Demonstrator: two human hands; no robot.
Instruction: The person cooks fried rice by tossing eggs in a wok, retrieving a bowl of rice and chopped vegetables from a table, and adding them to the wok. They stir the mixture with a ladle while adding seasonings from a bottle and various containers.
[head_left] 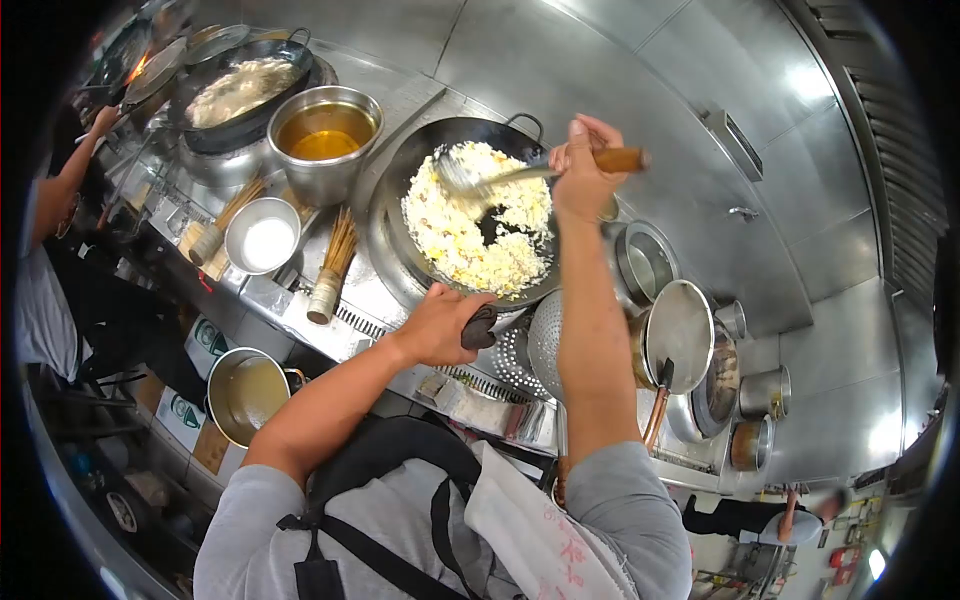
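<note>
A large dark wok point(400, 165) holds fried rice point(470, 255) with yellow egg bits, and dark metal shows through a gap in the rice. My right hand point(585, 170) is wrapped round the wooden handle of a metal ladle point(455, 177), whose head lies on the rice at the wok's upper left. At the wok's near edge my left hand point(445, 325) grips a dark folded cloth point(479, 327) against the rim side.
To the left stand a metal pot of orange oil point(325, 135), a bowl of white contents point(268, 240) and a bamboo brush point(335, 265). Strainers point(680, 335) and pots sit at right. A co-worker's arm point(70, 180) is near another wok point(240, 90) at far left.
</note>
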